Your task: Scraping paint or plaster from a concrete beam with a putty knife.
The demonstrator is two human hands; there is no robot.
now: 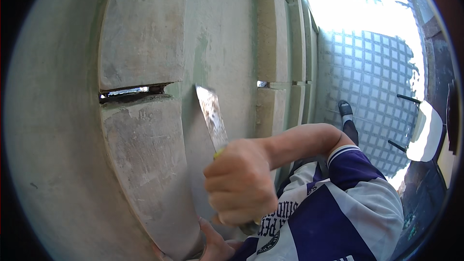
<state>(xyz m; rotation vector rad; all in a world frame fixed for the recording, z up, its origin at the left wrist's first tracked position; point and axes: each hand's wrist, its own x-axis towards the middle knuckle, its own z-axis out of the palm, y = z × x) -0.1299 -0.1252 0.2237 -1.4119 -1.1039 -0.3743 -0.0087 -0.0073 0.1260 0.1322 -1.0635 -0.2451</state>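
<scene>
My right hand (241, 185) is closed in a fist around a metal scraper (213, 114). Little of its handle shows, apart from a yellow bit beside the blade. The blade points up and left, its tip at the pale painted concrete surface (221, 36). A streak of green (202, 49) shows just beyond that tip. Low in the view, my left hand (215, 241) grips the lower concrete slat (148, 166), thumb on its right side and fingertips at its left edge; part of this hand is hidden. The slat's face is patchy and scuffed.
Above a narrow open gap (134, 92) sits an upper concrete slat (145, 32). More slats (270, 36) stand in a row to the right. My foot in a dark slipper (345, 108) is on the tiled floor (377, 61). Farther right is a white seat (426, 134) with dark legs.
</scene>
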